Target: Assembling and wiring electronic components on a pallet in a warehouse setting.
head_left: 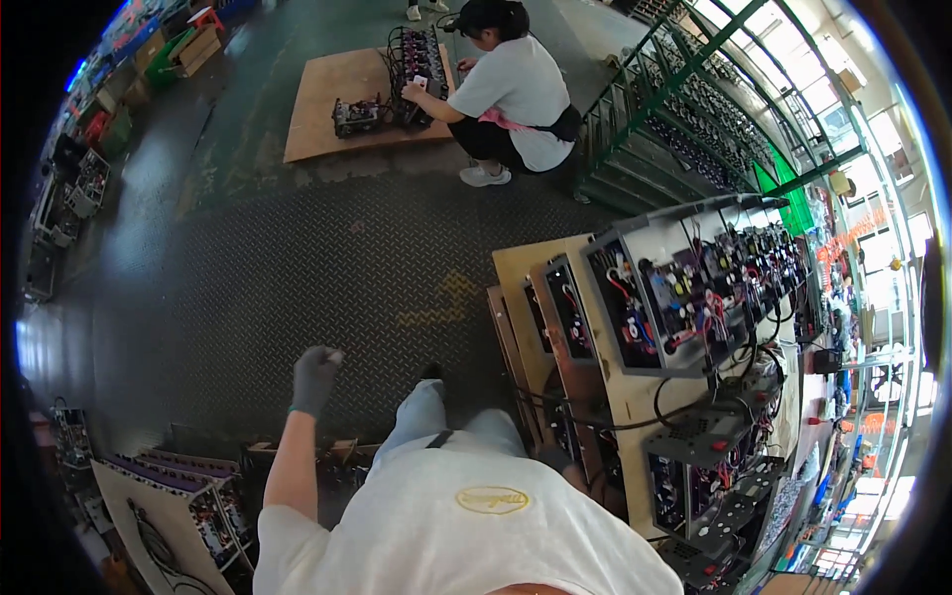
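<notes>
My left hand [315, 382], in a grey glove with a bare fingertip showing, hangs out over the dark floor. Its fingers are curled in and nothing shows in them. My right hand [557, 458], dark-gloved, is low beside my body, close to the stacked boards [570, 387] on the right. Its fingers are hidden, so I cannot make out whether it touches anything. On those boards stand open grey metal housings [635, 327] packed with circuit parts and coloured wires. Black cables [659, 402] trail over the board edges.
Ahead, a person [516, 99] crouches by a wooden board [322, 114] bearing electronic units [416, 69]. Green metal racks [625, 134] stand at the far right. Patterned dark plate flooring [327, 258] lies before me. More units [213, 516] sit by a pale panel [139, 526] at lower left.
</notes>
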Motion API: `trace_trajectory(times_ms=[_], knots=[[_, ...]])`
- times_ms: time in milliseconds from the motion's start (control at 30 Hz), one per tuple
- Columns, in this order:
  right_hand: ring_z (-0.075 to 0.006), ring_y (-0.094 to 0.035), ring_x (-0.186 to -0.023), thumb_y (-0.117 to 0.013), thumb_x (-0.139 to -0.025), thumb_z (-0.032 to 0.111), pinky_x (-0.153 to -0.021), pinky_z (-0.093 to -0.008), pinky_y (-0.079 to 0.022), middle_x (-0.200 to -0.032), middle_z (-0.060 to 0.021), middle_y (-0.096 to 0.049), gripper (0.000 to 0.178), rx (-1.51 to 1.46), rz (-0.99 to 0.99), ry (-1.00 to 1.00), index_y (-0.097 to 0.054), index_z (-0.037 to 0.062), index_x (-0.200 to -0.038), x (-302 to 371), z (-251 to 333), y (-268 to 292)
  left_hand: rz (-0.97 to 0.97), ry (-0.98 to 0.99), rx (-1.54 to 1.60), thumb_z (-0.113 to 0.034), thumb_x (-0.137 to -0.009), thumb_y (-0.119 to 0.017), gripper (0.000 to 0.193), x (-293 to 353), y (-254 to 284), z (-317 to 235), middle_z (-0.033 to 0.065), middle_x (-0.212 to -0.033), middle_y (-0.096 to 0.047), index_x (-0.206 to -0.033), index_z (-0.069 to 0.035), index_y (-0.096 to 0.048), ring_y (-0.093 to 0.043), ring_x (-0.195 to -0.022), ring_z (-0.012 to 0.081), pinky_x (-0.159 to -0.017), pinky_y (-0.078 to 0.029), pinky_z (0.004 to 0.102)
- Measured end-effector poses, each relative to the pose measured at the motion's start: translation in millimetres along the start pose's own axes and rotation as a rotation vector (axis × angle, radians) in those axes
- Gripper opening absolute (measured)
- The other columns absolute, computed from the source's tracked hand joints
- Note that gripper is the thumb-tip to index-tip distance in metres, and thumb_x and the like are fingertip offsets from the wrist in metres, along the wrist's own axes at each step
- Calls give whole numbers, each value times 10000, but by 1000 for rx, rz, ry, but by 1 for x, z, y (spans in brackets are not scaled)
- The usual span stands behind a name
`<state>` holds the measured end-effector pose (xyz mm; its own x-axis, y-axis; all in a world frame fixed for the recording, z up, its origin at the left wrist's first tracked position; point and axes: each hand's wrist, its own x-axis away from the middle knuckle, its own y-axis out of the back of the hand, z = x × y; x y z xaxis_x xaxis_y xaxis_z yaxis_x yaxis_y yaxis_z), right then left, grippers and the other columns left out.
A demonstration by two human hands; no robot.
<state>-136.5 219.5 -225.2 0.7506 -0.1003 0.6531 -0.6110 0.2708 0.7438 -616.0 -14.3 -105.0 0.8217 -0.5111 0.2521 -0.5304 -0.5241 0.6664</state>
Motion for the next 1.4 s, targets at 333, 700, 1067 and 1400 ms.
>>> trace_trajectory(times_ms=[333, 700, 1067, 1400], knots=[[-363, -589, -944, -469, -808, 239, -810, -419, -463, -994, -184, -626, 276, -868, -283, -445, -641, 72, -945, -264, -10, 189, -103, 170, 195, -186, -848, -625, 200, -52, 46, -18, 45, -852, -622, -939, -9, -644, -544, -786, 108, -711, -440, 260], [-338, -594, -959, -481, -809, 255, -826, -400, -459, -1003, -177, -637, 294, -588, -113, -310, -668, 55, -914, -385, -112, 295, -221, 3, 267, -156, -853, -622, 173, -244, 54, -91, 47, -891, -632, -949, -15, -650, -562, -832, 115, -759, -438, 242], [-356, -596, -964, -456, -837, 239, -836, -420, -461, -1005, -197, -631, 313, -649, -85, -440, -665, 25, -928, -472, -172, 367, -208, 122, 203, -154, -847, -612, 182, -344, 82, -84, 75, -883, -631, -935, 3, -642, -591, -834, 162, -760, -454, 265], [-355, -587, -1004, -461, -835, 235, -858, -417, -463, -1081, -186, -618, 317, -713, -66, -481, -670, 40, -971, -552, -130, 418, -134, 37, 168, -142, -874, -567, 192, -489, 142, -52, 91, -976, -636, -983, -1, -639, -587, -921, 182, -834, -439, 286]])
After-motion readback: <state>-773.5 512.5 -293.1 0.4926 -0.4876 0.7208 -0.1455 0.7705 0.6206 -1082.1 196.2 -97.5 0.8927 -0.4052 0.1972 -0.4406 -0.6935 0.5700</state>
